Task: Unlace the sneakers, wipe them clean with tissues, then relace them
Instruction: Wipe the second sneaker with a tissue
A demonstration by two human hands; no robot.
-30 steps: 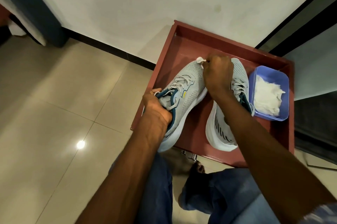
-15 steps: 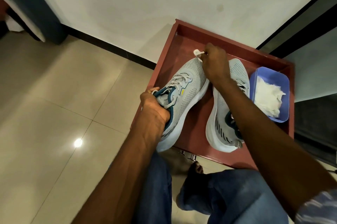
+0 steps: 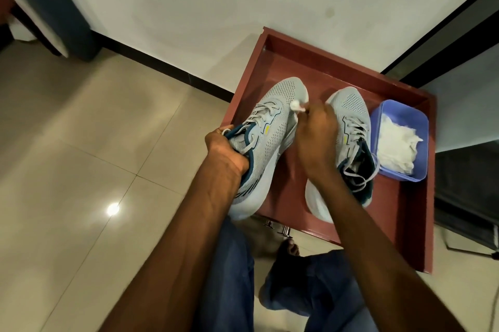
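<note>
Two grey mesh sneakers with teal collars and white soles lie in a red-brown wooden drawer point(image 3: 405, 229) on the floor. The left sneaker point(image 3: 272, 126) is still laced; my left hand point(image 3: 226, 150) grips it at the heel collar. My right hand point(image 3: 316, 137) pinches a small white tissue wad point(image 3: 379, 108) against that shoe's right side, near the toe. The right sneaker point(image 3: 351, 115) lies flat beside it, laces loose, its heel partly hidden by my right forearm.
A blue plastic tub point(image 3: 421, 172) holding crumpled white tissues point(image 3: 397, 142) sits in the drawer's right part. A white wall with a black skirting is behind. Beige floor tiles spread to the left. My jeans and a bare foot point(image 3: 289, 250) are below the drawer.
My right hand with the tissue has come back from the toe tip to the side of the left sneaker. The left hand keeps its hold on the heel.
</note>
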